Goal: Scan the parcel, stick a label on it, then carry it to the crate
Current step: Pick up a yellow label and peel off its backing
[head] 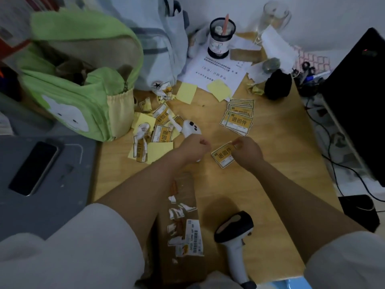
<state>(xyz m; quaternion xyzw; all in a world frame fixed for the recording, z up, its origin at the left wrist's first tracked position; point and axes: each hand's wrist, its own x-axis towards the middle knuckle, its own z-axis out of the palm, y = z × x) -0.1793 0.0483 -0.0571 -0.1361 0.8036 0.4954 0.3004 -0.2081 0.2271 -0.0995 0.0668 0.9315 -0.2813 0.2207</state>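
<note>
Mid-frame over wooden surface [260,163]: right hand [246,152] grip pinching yellow label [224,156], left hand [192,148] grip curled closed, contents unclear; parcel [183,222] and barcode scanner [234,236] lower centre.

My wooden table [270,163] fills the view. At six o'clock, nearest me, a cardboard parcel [183,205] with torn stickers lies flat, a handheld scanner [235,236] just beside it at five o'clock. At the centre rests a small white gadget [190,128]. A neat stack of yellow labels [238,119] lies at one o'clock. Crumpled label scraps [154,130] litter ten o'clock, touching a green backpack [83,84]. At twelve o'clock, printed sheets [216,69] lie under a pen cup [220,38].
</note>
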